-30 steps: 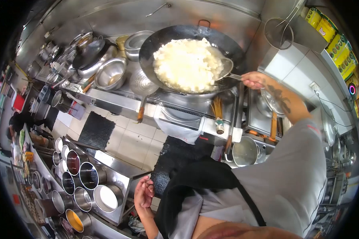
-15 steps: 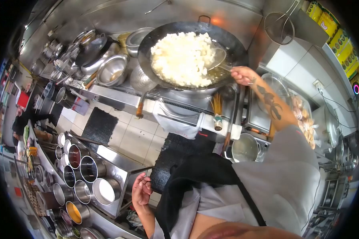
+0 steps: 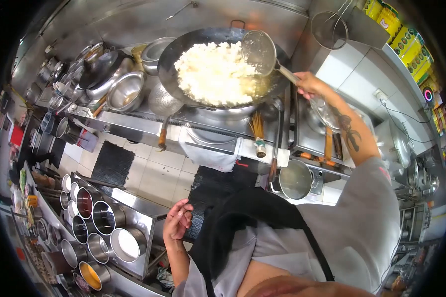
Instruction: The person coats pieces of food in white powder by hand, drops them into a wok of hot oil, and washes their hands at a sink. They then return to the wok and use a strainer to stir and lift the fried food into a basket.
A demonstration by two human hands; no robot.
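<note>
Head view, kitchen line. Seasoning pots [image 3: 101, 225]: round steel containers in a rack, lower left. Left hand [image 3: 177, 223]: loosely curled, holding nothing, beside the rack. Wok [image 3: 169, 81]: black, on the burner, filled with white rice [image 3: 210, 74]. Ladle [image 3: 258, 48]: bowl raised above the wok's right side. Right hand [image 3: 308, 84]: fingers closed around the ladle handle.

The person wears a grey short-sleeved shirt, a black apron, and a dark forearm tattoo.
</note>
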